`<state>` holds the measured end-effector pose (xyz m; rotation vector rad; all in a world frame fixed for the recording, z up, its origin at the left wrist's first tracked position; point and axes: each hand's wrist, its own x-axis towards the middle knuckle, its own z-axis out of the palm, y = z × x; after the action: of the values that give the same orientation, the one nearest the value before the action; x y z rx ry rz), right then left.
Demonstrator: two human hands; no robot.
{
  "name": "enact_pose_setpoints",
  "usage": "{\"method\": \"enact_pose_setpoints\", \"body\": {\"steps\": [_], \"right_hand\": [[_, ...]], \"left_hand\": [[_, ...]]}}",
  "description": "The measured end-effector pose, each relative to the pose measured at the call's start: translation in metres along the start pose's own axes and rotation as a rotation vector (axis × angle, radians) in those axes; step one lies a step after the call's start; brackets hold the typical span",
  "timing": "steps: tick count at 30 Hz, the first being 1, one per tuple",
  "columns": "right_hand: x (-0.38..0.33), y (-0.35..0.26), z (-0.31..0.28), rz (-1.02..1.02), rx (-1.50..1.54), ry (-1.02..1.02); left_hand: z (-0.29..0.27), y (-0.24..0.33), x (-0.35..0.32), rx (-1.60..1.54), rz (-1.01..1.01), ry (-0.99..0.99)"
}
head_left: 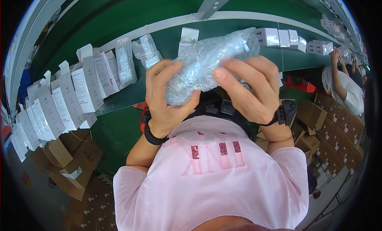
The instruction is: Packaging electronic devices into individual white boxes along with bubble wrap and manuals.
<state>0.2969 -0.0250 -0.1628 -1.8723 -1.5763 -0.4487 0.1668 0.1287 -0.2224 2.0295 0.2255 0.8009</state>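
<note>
A bundle in clear bubble wrap (199,60) is held up in front of my chest; what lies inside is hard to make out. My left hand (165,87) grips its left end, with the thumb below and the fingers above. At the right side of the wrap, the thumb and forefinger of my right hand (250,87) come together on the plastic, slightly blurred. Behind the bundle, an open white box (188,37) is partly covered. Two more wrapped bundles lie just left of it, one long (125,62) and one shorter (146,50).
Open white boxes (85,85) stand in a row along the green bench (119,99) to the left. Closed white boxes (267,37) line its far right. Brown cartons (63,151) sit on the floor on both sides. A co-worker (344,85) is at the right.
</note>
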Motion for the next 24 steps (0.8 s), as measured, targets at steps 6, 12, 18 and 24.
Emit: {"method": "enact_pose_setpoints", "body": {"steps": [6, 12, 18, 24], "right_hand": [[0.004, -0.002, 0.002, 0.025, 0.051, 0.049], [0.002, -0.004, -0.002, 0.009, 0.054, 0.057], [-0.001, -0.003, -0.005, -0.021, 0.042, 0.015], [-0.009, 0.031, 0.004, 0.436, 0.216, 0.236]], "left_hand": [[-0.001, 0.007, 0.000, 0.006, 0.015, 0.006], [-0.007, 0.013, 0.002, 0.058, 0.063, -0.011], [-0.009, 0.011, 0.000, 0.060, 0.069, 0.015], [-0.006, 0.006, -0.011, -0.171, -0.124, -0.098]]}}
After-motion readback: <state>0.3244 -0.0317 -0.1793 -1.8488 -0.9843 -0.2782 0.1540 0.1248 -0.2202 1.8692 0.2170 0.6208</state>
